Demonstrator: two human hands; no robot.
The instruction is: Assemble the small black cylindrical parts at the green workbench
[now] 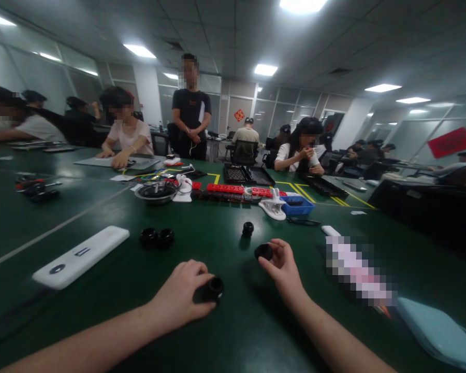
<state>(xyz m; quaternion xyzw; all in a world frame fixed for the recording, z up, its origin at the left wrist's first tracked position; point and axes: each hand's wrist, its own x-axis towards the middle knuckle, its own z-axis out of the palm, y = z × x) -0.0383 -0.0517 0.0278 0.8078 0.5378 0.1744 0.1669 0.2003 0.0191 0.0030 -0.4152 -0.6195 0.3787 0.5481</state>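
My left hand point(182, 292) is closed around a black ring-shaped part point(214, 288), its round opening facing up and toward the right. Between the thumb and fingers of my right hand point(283, 269) is a black round cap point(263, 252), held above the green table point(233, 336). A small black fitting point(247, 229) stands on the table just beyond my right hand. Two more black round fittings point(157, 237) sit side by side farther left, beyond my left hand.
At left lies a white power bank-like device point(83, 256). Across the back are a metal bowl point(156, 191), red strips point(229, 189), white clamps point(273, 205) and a blue bin point(297, 205). A pale blue case point(437, 329) is at right. People sit and stand beyond.
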